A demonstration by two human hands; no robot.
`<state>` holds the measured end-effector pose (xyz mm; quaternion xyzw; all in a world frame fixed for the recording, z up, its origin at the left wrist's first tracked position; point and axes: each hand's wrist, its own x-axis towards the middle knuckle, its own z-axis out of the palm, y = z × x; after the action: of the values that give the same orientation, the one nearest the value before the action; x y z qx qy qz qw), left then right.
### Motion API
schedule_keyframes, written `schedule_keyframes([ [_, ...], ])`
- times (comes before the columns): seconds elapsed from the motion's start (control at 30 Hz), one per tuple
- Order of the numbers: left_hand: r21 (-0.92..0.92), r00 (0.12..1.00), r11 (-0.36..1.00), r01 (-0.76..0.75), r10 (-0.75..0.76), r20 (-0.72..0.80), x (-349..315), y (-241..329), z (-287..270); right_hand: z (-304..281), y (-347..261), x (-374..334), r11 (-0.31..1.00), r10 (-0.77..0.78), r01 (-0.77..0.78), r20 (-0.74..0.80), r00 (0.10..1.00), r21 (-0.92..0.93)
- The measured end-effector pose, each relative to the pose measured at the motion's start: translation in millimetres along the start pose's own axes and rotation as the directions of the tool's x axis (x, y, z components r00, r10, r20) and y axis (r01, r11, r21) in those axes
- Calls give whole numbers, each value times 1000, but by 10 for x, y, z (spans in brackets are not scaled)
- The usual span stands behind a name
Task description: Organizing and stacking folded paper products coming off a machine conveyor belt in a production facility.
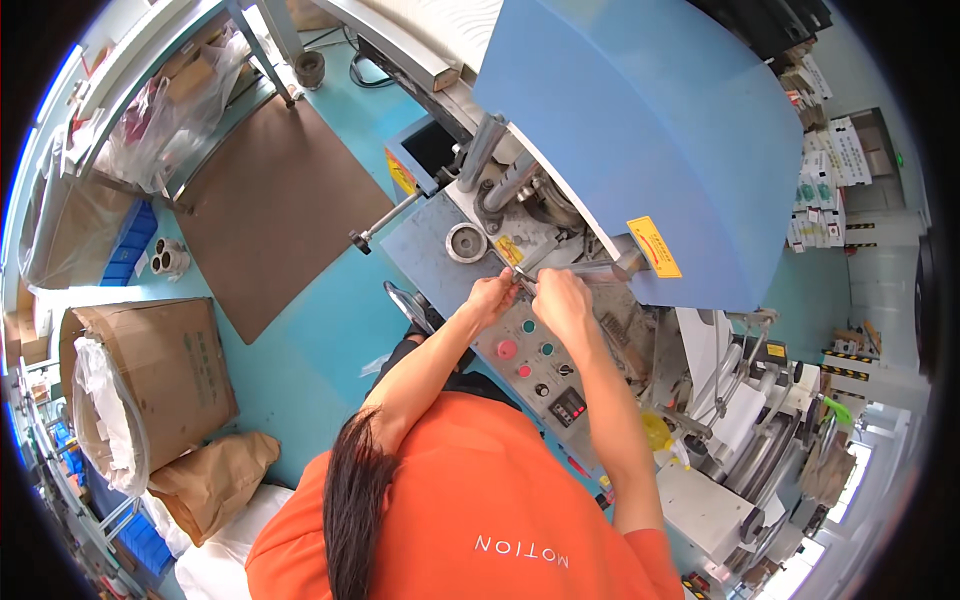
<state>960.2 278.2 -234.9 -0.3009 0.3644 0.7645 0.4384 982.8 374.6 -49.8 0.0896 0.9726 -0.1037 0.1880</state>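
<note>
Both my hands are close together over the near edge of a machine's metal bed. My left hand [491,297] is closed, thumb and fingers pinched near a small dark metal piece [521,277]. Beside it on the right, my right hand [562,299] is curled shut, with its fingertips at the same piece. What exactly each hand grips is too small and partly covered by fingers. A round metal ring [466,243] lies on the bed just beyond my left hand. Past my right hand a thick steel bar [600,272] runs toward the blue machine cover [640,130].
Below my hands is a control panel with a red button [506,349] and a small display [568,407]. A metal rod [395,222] sticks out at the left. A cardboard box [165,380] and brown mat [285,200] are on the floor; rollers [770,430] stand right.
</note>
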Motion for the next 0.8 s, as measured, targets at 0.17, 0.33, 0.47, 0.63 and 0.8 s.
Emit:
schedule_keyframes([
  [0.17,93,992,990,-107,112,-52,-10,-92,43,-82,-98,255,999,-10,15,98,995,-53],
  [0.33,257,954,937,-237,275,-123,33,-203,159,-125,-261,488,990,44,-21,163,986,-139],
  [0.47,-9,943,951,-310,306,-128,405,-343,-121,-70,-726,779,967,167,-95,308,937,-236],
  [0.63,248,949,943,-222,267,-169,1,-174,154,96,-120,306,999,30,-29,36,999,-13],
  [0.8,329,902,876,-354,412,-126,-29,-202,156,423,-20,-218,993,89,-74,-171,981,89],
])
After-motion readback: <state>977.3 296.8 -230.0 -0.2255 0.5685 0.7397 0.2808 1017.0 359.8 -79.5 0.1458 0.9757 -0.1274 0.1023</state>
